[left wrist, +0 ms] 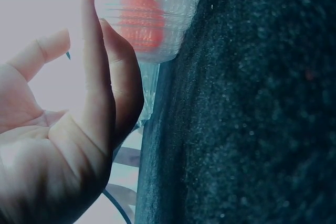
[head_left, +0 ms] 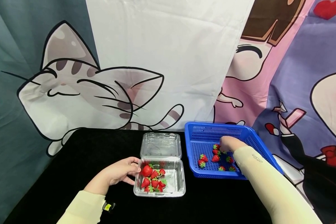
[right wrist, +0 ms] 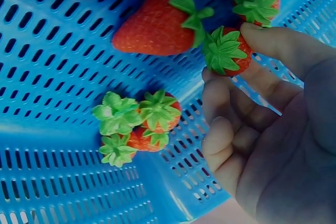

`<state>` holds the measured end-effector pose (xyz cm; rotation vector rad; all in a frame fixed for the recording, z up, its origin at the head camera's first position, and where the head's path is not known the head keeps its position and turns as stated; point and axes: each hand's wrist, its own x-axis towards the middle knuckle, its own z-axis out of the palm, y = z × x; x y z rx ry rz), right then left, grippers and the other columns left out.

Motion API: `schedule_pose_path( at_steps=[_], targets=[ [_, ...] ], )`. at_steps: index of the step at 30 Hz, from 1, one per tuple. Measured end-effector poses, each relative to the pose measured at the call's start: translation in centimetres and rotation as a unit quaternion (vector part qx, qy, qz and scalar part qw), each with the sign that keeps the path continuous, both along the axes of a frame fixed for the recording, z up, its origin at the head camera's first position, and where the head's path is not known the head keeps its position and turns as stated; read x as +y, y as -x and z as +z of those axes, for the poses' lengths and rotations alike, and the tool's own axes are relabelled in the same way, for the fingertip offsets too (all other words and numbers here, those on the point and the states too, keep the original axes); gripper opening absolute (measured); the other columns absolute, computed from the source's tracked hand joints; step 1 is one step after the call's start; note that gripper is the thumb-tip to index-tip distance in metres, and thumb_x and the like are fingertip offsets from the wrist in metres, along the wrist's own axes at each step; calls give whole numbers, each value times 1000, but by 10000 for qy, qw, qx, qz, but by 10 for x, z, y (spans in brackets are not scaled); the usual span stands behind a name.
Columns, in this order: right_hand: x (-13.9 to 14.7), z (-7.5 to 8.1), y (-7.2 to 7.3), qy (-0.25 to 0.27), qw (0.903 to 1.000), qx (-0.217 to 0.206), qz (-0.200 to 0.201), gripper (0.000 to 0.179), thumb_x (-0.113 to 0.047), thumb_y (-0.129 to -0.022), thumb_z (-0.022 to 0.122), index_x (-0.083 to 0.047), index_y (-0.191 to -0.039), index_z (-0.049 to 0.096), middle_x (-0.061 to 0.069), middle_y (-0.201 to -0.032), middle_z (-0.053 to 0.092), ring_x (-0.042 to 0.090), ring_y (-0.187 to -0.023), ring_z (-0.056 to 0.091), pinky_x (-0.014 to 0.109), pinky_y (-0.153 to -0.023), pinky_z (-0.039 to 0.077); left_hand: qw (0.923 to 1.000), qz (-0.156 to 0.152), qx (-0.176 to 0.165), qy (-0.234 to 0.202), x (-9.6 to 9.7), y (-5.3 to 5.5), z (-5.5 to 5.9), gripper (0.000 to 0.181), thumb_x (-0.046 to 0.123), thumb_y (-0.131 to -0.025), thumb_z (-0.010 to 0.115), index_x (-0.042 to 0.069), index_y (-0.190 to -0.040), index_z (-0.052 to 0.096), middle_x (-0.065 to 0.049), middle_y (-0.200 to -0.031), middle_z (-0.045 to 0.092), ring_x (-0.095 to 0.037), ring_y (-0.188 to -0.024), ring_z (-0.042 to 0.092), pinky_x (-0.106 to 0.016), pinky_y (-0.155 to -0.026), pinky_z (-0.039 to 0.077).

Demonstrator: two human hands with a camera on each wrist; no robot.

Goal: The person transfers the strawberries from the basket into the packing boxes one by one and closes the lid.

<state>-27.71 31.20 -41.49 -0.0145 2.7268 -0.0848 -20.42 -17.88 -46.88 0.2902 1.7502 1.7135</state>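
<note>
My left hand (head_left: 123, 170) rests against the left side of a clear plastic clamshell box (head_left: 182, 186), its fingers fairly straight at the rim. Several red strawberries (head_left: 154, 183) with green leaves lie in the left half of the box. The box's lid (head_left: 161, 145) is folded back, away from me. Over at the right, my right hand (head_left: 230, 144) reaches into a blue perforated basket (head_left: 194, 168). In the right wrist view, its thumb and finger pinch a strawberry (right wrist: 229, 52) by the sides, leaves facing the camera. Other strawberries (right wrist: 157, 23) lie on the basket floor around it.
Box and basket stand side by side on a black cloth-covered table (head_left: 106, 146), with a narrow gap between them. Behind the table hangs a printed curtain (head_left: 168, 62) with cartoon figures. The basket's raised walls surround my right hand.
</note>
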Motion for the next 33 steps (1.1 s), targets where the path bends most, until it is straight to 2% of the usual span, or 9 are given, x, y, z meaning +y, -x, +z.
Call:
schedule_pose_path(
  at_steps=[3,7,10,13,16,18,23,29,33],
  targets=[
    [-2,5,-1,142,9999,49,-76,9,-8,-85,65,-5,-81,58,4,-71,45,17,-62,39,32,-60,36,10000,3,1,1,0,0,0,46,11,-93,60,-5,-130,39,-14,-109,67,-26,-97,67,-47,-74,59],
    [-7,18,-4,235,9994,254,58,13,-11,-84,68,-1,-92,64,7,-82,59,20,-71,50,37,-66,47,10000,5,-3,-6,0,-1,1,46,11,-94,60,-5,-131,39,-14,-109,67,-27,-97,67,-47,-73,59],
    [-9,26,-6,297,9986,414,160,12,-13,-86,68,-3,-87,63,6,-79,58,20,-70,51,37,-64,47,10000,7,-8,-1,0,0,2,46,11,-94,60,-5,-131,38,-15,-110,67,-28,-98,67,-47,-73,59],
    [-11,33,-9,417,9973,600,120,14,-14,-87,67,-8,-79,57,2,-72,51,18,-64,46,34,-59,40,10000,3,-13,-2,0,0,1,45,11,-94,60,-5,-131,39,-15,-110,67,-28,-98,67,-47,-74,59],
    [-16,41,-14,472,9951,861,134,14,-14,-88,67,-8,-80,58,3,-73,53,19,-65,48,34,-59,42,10000,7,-5,-5,0,0,1,46,11,-94,60,-5,-131,39,-15,-110,67,-28,-98,67,-47,-74,59],
    [-22,48,-18,484,9932,1047,178,9,-14,-88,67,-7,-87,61,6,-80,60,22,-71,53,38,-64,46,10000,15,9,-2,0,-1,0,46,11,-93,60,-5,-131,39,-15,-110,67,-28,-98,67,-47,-74,59],
    [-41,66,-30,549,9882,1372,402,15,-15,-89,67,-4,-98,64,10,-91,66,25,-78,59,45,-73,51,10000,27,37,45,-1,-1,-2,47,12,-93,61,-5,-131,39,-14,-109,67,-26,-96,67,-47,-73,59],
    [-71,89,-51,1115,9801,1445,778,19,-14,-90,67,-5,-106,67,7,-92,66,22,-79,59,44,-76,51,10000,20,64,42,0,-1,0,47,12,-92,61,-5,-130,40,-14,-109,66,-25,-95,67,-46,-73,59],
    [-99,99,-71,1454,9710,1590,1038,16,-13,-89,67,-11,-105,69,2,-91,65,18,-77,58,40,-74,50,10000,10,73,52,1,-3,2,47,12,-92,60,-6,-130,39,-14,-109,66,-25,-96,67,-46,-73,59]
  ],
)
